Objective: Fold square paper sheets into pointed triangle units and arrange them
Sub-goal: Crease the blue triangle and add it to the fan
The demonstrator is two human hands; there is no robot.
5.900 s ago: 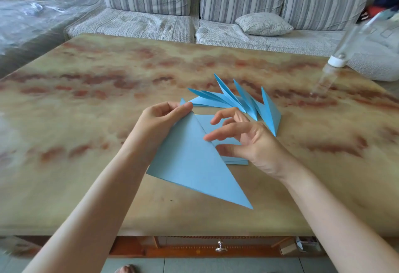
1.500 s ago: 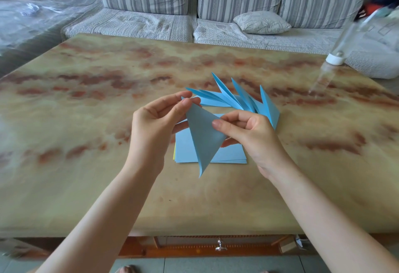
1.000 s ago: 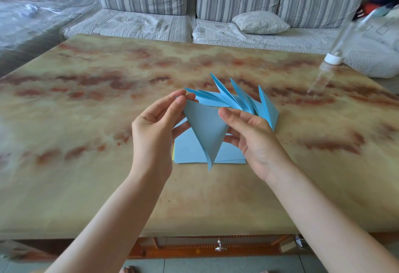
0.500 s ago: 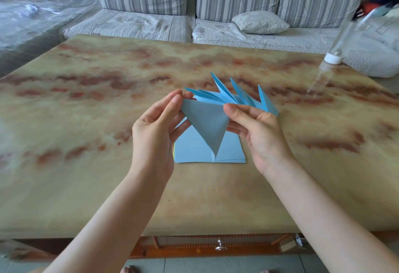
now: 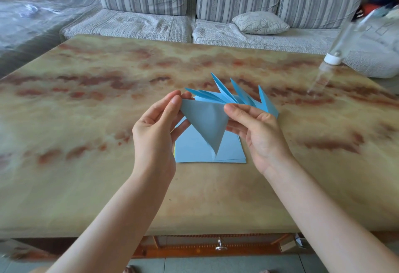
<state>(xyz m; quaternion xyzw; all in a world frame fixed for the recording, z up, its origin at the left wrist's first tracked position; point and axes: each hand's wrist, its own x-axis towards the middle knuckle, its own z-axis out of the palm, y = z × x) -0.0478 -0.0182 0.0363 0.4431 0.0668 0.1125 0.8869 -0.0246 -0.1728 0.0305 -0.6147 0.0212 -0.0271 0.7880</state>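
a marbled tan-and-red table [image 5: 86, 121] is seen; a stack of blue square sheets [image 5: 231, 151] is laid flat on it, with folded blue triangle units [image 5: 241, 95] fanned just behind.

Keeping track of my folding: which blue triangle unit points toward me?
The folded triangle pinched between left hand and right hand, tip down; the finished units on the table point away.
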